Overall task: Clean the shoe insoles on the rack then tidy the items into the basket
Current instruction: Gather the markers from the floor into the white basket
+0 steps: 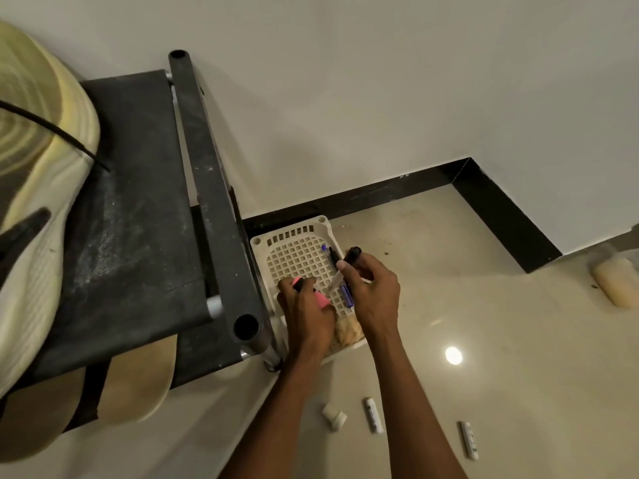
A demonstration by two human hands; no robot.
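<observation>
A white lattice basket (297,252) stands on the floor beside the black shoe rack (138,216). My left hand (306,312) is over the basket and grips a pink highlighter (321,299). My right hand (375,292) holds a black marker (352,254) just above the basket's right side. A blue pen (345,293) and a dark pen lie inside the basket. A crumpled beige cloth (347,331) sits at the basket's near end. Two tan insoles (138,378) lie on the rack's lower shelf.
A cream shoe (38,188) rests on the rack's top shelf at the left. On the tiled floor near me lie a small white cap (333,415) and two white tubes (373,414) (469,440). A pale bottle (613,281) lies at the right edge.
</observation>
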